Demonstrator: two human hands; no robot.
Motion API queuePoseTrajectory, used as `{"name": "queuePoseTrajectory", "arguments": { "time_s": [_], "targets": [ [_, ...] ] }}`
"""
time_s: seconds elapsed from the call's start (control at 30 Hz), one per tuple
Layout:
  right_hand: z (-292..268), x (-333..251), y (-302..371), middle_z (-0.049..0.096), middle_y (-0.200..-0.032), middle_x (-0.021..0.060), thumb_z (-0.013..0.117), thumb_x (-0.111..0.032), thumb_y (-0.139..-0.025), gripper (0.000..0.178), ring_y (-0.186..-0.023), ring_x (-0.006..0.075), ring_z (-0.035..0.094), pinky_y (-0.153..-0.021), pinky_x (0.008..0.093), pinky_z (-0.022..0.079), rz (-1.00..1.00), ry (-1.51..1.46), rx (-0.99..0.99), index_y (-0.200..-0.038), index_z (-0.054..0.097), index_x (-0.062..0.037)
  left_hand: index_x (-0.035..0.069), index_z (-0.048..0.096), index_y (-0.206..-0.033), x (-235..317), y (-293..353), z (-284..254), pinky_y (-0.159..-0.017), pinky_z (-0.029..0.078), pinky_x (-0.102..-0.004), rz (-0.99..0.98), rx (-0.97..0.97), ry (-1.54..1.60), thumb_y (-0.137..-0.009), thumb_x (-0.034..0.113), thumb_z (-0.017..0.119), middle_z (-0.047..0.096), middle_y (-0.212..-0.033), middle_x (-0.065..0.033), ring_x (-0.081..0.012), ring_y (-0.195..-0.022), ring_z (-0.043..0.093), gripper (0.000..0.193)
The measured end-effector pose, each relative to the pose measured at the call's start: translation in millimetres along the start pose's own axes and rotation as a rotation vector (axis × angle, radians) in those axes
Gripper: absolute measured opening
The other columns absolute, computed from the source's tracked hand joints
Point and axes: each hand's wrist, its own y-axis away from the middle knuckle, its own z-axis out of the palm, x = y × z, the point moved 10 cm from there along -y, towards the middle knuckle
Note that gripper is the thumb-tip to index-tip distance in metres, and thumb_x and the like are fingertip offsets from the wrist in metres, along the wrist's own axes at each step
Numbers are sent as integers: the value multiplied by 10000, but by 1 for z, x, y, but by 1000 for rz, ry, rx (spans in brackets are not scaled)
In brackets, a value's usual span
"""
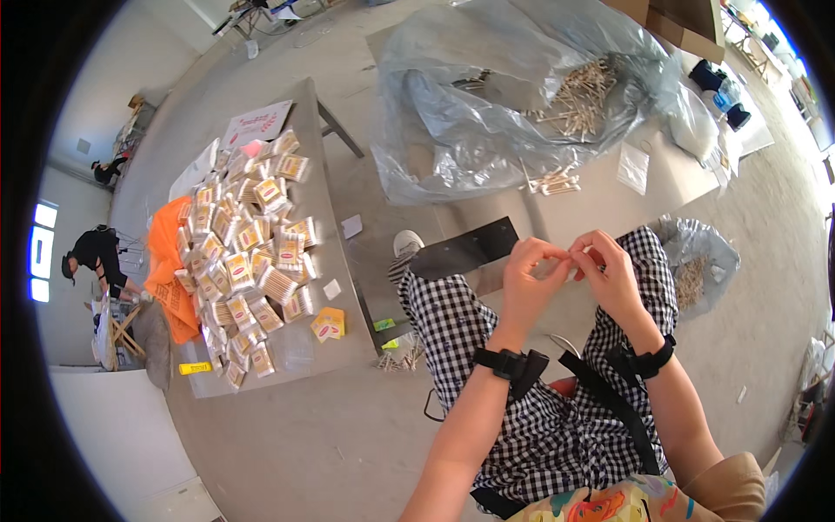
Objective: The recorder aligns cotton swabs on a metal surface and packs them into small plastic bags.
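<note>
My left hand [529, 280] and my right hand [614, 277] meet above my lap, fingertips pinched close together. Whatever is between them is too small or too clear to make out. Just beyond them, on the work table [487, 207], lies a small pile of cotton swabs [554, 181]. A flat clear plastic bag [633, 167] is to its right. Farther back, a big grey translucent plastic sack [426, 113] lies spread, with many loose cotton swabs [584, 94] inside. A dark flat plate [470, 246] juts from the near table edge, left of my hands.
The left table [326, 183] bears a heap of filled cotton swab packs [248, 239], an orange bag [170, 270] and yellow cards [328, 324]. By my right knee, a plastic bag [718, 261] holds swabs. A cardboard box [687, 30] stands far right. Another person [96, 261] bends over at far left.
</note>
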Motion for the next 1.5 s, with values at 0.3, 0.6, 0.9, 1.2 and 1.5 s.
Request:
{"name": "queuePoseTrajectory", "arguments": {
  "time_s": [0.3,0.6,0.9,1.2,1.5],
  "targets": [
    [-9,-7,6,612,-854,86,621,-6,-866,72,-650,148,640,-568,244,487,-38,87,-24,-921,579,17,59,620,-741,22,0,2,-739,452,-296,133,-7,-86,-684,1,722,627,-792,-11,-189,-805,557,130],
    [-36,-1,4,613,-820,49,592,-27,-906,56,-631,116,633,-554,227,474,57,-52,4,-925,569,21,57,606,-719,25,-2,3,-739,471,-329,109,-16,-85,-666,15,714,622,-788,-31,-222,-835,571,128],
    [-31,21,-3,674,-967,61,490,-130,-991,95,-747,145,693,-649,235,488,166,-152,-8,-983,507,-37,45,594,-737,26,-4,-2,-770,459,-333,123,17,-123,-678,0,705,618,-795,-37,-226,-845,558,133],
    [-20,12,-7,657,-995,86,560,-13,-931,96,-847,152,679,-721,242,523,126,-352,-52,-1023,535,-7,46,596,-826,-4,-1,-8,-805,432,-287,-46,64,51,-802,50,685,636,-921,-23,-155,-902,562,92],
    [1,42,-10,678,-954,92,618,-29,-907,112,-826,140,670,-743,254,549,178,-480,-41,-996,625,38,35,687,-956,-22,-2,9,-780,453,-237,-110,-43,188,-851,57,695,657,-1030,-45,-115,-919,598,107]
  ]
}}
